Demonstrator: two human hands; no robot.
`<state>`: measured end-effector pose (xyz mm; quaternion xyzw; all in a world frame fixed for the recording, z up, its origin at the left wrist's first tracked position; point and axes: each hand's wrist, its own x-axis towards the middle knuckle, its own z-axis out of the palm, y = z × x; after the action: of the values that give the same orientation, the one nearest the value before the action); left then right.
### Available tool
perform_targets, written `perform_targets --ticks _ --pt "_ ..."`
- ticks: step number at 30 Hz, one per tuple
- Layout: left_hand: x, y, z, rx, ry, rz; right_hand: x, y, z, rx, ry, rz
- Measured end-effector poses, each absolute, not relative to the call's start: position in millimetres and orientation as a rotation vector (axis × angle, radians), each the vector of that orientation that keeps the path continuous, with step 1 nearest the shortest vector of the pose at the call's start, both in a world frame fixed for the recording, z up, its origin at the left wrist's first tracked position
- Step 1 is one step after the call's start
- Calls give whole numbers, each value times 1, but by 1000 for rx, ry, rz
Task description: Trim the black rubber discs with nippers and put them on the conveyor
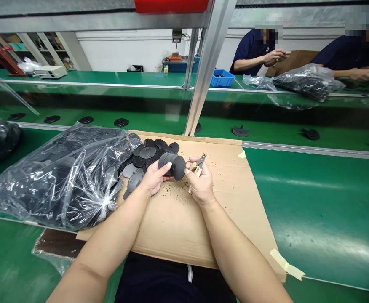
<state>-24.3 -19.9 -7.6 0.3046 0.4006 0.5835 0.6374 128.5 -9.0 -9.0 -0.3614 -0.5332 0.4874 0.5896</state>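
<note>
My left hand [155, 179] is closed on a small stack of black plastic discs [167, 159], held above the cardboard sheet. One black disc [179, 168] stands out at the stack's right side, close to the fingertips of my right hand [201, 183]. That hand is closed around cutting pliers [200, 160] with pale handles, their jaws pointing up and to the right. Whether its thumb and finger also pinch the disc, I cannot tell. Behind my left hand lies a pile of loose black discs [148, 152], spilling beside a clear bag [77, 176] of dark parts.
Tiny black scraps [178, 191] dot the cardboard sheet [172, 231], which is taped to the green bench [314, 202]. Beyond a metal post [203, 71], dark parts [240, 131] lie in a row on a green strip. Two people work across, near a blue bin [222, 78].
</note>
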Motion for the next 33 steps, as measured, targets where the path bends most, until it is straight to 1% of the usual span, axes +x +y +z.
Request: perform_targets --ticks 8,16,20,27,33 --pt "-22 -21 -13 770 997 1352 124 -8 -17 -1001 -1251 1050" --pt "-19 -22 -12 812 992 1403 127 -5 -21 -1043 -1259 1068" --pt "-18 -23 -13 881 909 1427 125 -7 -16 -979 -1268 1215" --pt "-18 -22 -17 968 956 1469 122 -12 -4 -940 -904 1525" --pt "-13 -24 -18 925 960 1485 120 -12 0 -945 -878 1477"
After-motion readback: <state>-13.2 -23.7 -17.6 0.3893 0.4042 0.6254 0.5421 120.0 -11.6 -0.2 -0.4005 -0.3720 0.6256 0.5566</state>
